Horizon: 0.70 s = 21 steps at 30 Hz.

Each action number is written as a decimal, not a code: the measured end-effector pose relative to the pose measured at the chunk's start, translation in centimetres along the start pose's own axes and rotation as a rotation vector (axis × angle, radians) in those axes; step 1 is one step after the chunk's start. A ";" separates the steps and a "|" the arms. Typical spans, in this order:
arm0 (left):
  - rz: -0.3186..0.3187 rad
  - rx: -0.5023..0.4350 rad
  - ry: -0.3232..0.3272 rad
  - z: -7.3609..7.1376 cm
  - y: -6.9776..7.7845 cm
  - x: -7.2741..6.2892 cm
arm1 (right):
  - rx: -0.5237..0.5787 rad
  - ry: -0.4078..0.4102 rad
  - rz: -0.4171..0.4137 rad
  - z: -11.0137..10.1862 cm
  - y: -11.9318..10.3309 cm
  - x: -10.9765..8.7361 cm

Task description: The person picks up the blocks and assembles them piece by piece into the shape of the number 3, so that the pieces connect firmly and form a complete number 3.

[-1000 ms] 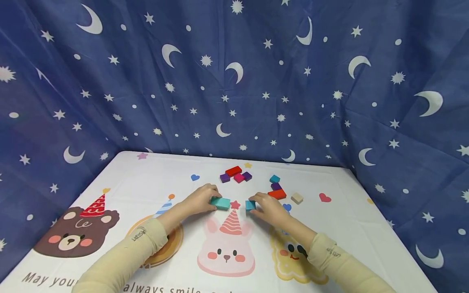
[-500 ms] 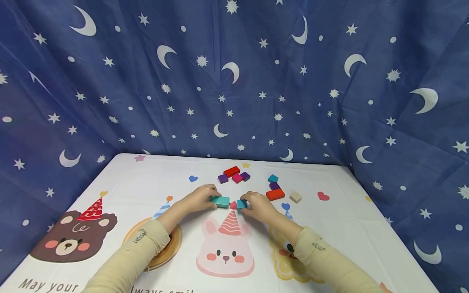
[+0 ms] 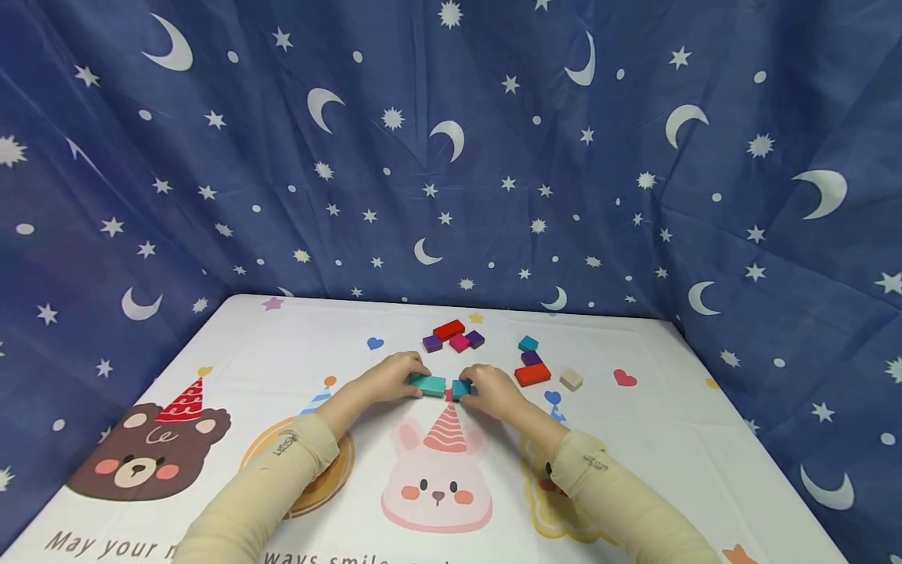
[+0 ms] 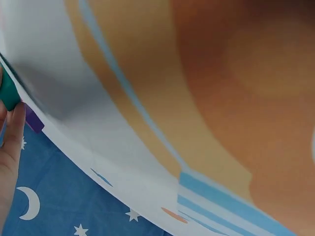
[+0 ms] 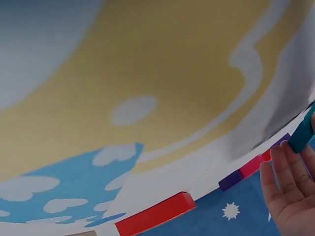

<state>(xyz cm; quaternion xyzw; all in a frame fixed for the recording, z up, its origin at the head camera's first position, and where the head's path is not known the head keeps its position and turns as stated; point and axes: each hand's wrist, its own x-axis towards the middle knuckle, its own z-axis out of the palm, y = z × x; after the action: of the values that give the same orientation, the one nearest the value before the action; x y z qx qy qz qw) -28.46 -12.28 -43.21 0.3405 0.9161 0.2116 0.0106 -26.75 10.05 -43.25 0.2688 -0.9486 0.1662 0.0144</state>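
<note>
My left hand (image 3: 391,377) pinches the left end of a long turquoise block (image 3: 431,386) just above the printed rabbit's hat. Across a narrow gap, my right hand (image 3: 493,392) holds a smaller blue block (image 3: 460,389) between thumb and fingers. The two blocks lie nearly in line, and they appear not to touch. In the left wrist view, fingers (image 4: 12,142) meet the turquoise block (image 4: 9,91) at the left border. At the right border of the right wrist view, fingers (image 5: 285,169) lie against the blue block (image 5: 302,130), partly cut off.
Behind the hands, a red block (image 3: 449,330), a magenta block (image 3: 460,343) and purple blocks (image 3: 433,343) form a cluster. To the right lie a teal block (image 3: 528,343), a purple block (image 3: 532,358), a red block (image 3: 532,374) and a beige block (image 3: 571,381). A starry curtain (image 3: 451,196) hangs behind.
My right hand has moved left with the blue block, narrowing the gap to the turquoise block. The left hand keeps its hold with little movement.
</note>
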 end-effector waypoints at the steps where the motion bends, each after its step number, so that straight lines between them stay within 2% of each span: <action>1: 0.001 0.001 -0.005 0.1 0.0 0.1 | 0.003 -0.005 0.002 0.0 0.0 0.1; 9: -0.022 -0.005 -0.015 0.6 -0.1 0.2 | 0.046 -0.051 -0.003 0.1 0.3 0.7; 21: -0.064 -0.062 -0.020 0.3 0.1 0.5 | 0.043 -0.081 -0.010 0.6 0.6 1.6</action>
<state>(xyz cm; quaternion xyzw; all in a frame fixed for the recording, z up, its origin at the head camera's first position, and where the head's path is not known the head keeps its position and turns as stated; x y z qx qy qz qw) -28.70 -11.82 -43.35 0.3125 0.9194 0.2361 0.0371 -28.35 9.53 -43.82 0.2802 -0.9434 0.1753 -0.0290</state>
